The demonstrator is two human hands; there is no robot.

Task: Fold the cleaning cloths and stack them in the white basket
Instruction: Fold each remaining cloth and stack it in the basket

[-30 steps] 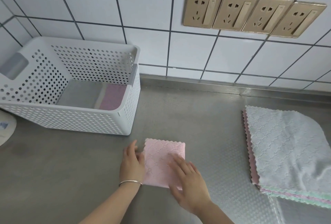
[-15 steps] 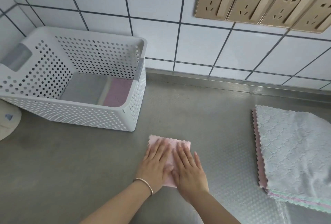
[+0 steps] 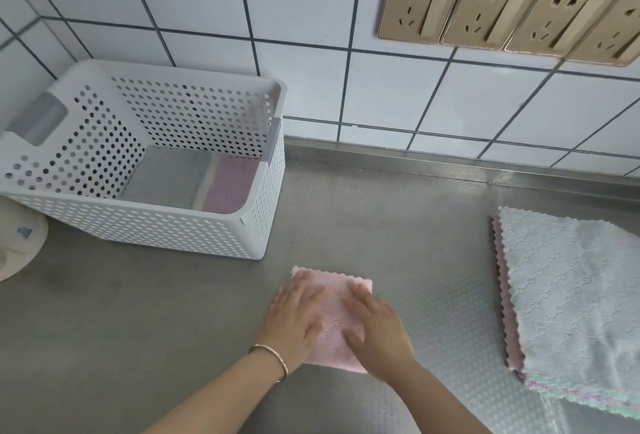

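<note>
Since 0.5 s ago both palms have slid apart across the folded pink cloth [image 3: 334, 315] at lower centre, left hand [image 3: 294, 321] and right hand [image 3: 375, 329] flat with fingers spread, pinching nothing; soft, light and floppy, it seems best lifted by opposite edges toward the white basket [image 3: 256, 225].

Basket [image 3: 145, 225] stands at the counter's [image 3: 363, 225] left rear, against the wall, with folded cloths [image 3: 207, 184] inside. One folded cloth [image 3: 334, 312] lies centre front under both hands. Unfolded stack [image 3: 571, 295] lies right.
</note>
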